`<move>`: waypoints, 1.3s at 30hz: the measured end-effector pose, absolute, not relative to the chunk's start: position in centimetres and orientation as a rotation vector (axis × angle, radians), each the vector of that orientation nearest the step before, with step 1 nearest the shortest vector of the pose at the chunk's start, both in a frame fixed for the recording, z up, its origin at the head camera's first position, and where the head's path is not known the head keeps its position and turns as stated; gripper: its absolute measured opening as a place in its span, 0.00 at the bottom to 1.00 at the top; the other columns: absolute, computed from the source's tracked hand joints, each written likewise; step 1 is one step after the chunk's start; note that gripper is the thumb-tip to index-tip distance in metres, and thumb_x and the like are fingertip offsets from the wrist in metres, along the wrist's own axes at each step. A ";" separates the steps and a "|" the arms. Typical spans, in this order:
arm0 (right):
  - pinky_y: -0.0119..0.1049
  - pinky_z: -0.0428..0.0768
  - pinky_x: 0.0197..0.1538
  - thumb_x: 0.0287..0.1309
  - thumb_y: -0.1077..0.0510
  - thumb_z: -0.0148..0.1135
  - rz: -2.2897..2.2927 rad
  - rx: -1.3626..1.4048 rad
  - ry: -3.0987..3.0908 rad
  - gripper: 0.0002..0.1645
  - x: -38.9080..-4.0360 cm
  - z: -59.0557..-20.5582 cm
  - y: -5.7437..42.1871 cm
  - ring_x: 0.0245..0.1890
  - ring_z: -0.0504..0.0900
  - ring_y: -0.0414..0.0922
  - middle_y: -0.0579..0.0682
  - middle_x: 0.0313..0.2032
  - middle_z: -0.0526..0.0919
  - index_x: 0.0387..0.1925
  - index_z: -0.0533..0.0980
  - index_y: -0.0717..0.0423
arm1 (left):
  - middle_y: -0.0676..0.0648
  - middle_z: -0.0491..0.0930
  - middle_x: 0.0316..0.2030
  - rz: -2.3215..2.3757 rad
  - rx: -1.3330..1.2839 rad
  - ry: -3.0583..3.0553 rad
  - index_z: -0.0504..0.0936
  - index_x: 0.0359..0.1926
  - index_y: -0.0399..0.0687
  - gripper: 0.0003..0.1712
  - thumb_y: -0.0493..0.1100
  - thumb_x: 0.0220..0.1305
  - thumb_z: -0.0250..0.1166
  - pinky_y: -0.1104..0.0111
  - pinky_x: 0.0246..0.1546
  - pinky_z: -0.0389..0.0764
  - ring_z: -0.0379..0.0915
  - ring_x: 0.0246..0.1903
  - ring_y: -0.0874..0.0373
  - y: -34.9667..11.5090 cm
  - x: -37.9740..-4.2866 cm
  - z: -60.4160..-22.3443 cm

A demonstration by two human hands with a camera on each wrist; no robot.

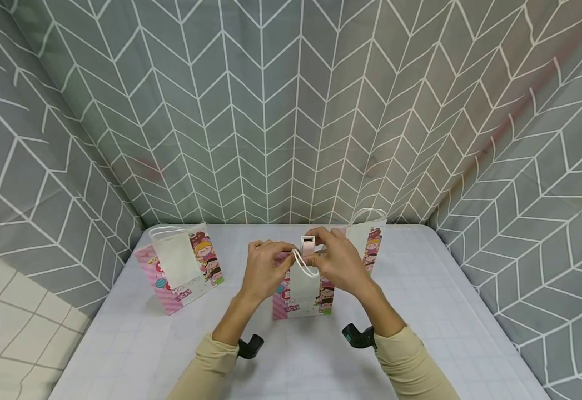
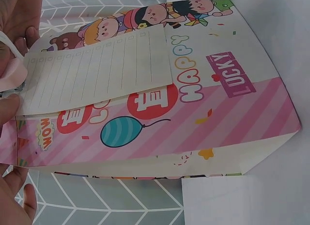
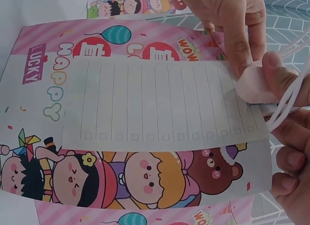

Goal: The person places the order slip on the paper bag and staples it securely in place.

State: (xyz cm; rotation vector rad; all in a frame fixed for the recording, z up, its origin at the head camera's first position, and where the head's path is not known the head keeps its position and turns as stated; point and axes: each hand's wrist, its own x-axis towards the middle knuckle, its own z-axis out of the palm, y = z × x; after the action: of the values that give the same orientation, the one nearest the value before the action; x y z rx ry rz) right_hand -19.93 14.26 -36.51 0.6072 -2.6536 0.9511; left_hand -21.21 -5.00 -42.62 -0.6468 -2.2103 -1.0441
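Observation:
A gift paper bag point(image 1: 303, 312), pink and white with cartoon figures, stands upright at mid table. Over its front lies a white lined checklist sheet point(image 3: 160, 104), its top end at the bag's mouth. My right hand point(image 1: 341, 261) grips a small pink stapler point(image 3: 254, 84) at that top edge, thumb on the stapler's top. Thumb and fingers of my left hand point(image 1: 265, 264) pinch the bag's top edge and the sheet beside the stapler. White cord handles point(image 1: 304, 265) droop forward between the hands. The stapler's mouth is partly hidden by fingers.
A matching bag point(image 1: 215, 253) with a white sheet on its front stands at the left. Another such bag point(image 1: 373, 244) stands behind my right hand, partly covered by it. The white table point(image 1: 451, 328) ends at a grey patterned curtain point(image 1: 280, 111).

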 end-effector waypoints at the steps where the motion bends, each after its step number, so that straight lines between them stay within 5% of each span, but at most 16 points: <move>1: 0.40 0.71 0.36 0.49 0.50 0.78 0.942 0.604 -2.648 0.30 -19.9 -36.5 14.2 0.37 0.73 0.46 0.47 0.42 0.86 0.54 0.79 0.50 | 0.52 0.89 0.34 -1.044 -0.646 -2.213 0.89 0.37 0.50 0.05 0.42 0.59 0.75 0.51 0.51 0.65 0.80 0.34 0.58 -5.0 -21.2 -42.6; 12: 0.36 0.68 0.29 0.50 0.52 0.78 0.883 0.577 -2.603 0.28 -19.8 -37.2 14.0 0.30 0.66 0.41 0.47 0.40 0.84 0.54 0.79 0.52 | 0.55 0.88 0.37 -1.046 -0.688 -2.218 0.88 0.40 0.53 0.07 0.45 0.59 0.73 0.51 0.52 0.63 0.81 0.39 0.59 -5.1 -21.2 -42.5; 17: 0.37 0.69 0.29 0.52 0.52 0.76 0.871 0.553 -2.600 0.28 -19.8 -37.3 13.9 0.29 0.66 0.40 0.48 0.40 0.83 0.55 0.79 0.52 | 0.55 0.86 0.42 -0.971 -0.734 -2.232 0.85 0.46 0.56 0.19 0.51 0.52 0.74 0.49 0.53 0.62 0.79 0.44 0.57 -4.9 -21.1 -42.3; 23: 0.37 0.68 0.30 0.52 0.52 0.77 0.858 0.561 -2.599 0.28 -19.8 -37.3 13.9 0.30 0.66 0.40 0.47 0.41 0.85 0.54 0.79 0.52 | 0.55 0.88 0.40 -0.879 -0.688 -2.284 0.82 0.49 0.54 0.30 0.60 0.47 0.80 0.50 0.53 0.63 0.78 0.39 0.57 -4.6 -21.2 -42.3; 39: 0.37 0.68 0.32 0.51 0.54 0.77 0.836 0.569 -2.589 0.27 -19.9 -37.4 13.8 0.31 0.66 0.40 0.47 0.40 0.85 0.53 0.79 0.53 | 0.54 0.89 0.34 -0.859 -0.625 -2.289 0.85 0.40 0.53 0.26 0.62 0.46 0.79 0.49 0.53 0.63 0.75 0.36 0.57 -3.8 -21.4 -41.7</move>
State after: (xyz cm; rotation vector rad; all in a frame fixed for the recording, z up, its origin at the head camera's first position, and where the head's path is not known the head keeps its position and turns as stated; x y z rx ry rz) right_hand -19.92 13.84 -37.38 0.5687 -2.5891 0.8362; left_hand -21.38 -3.85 -41.69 -0.6248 -2.2892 -0.8590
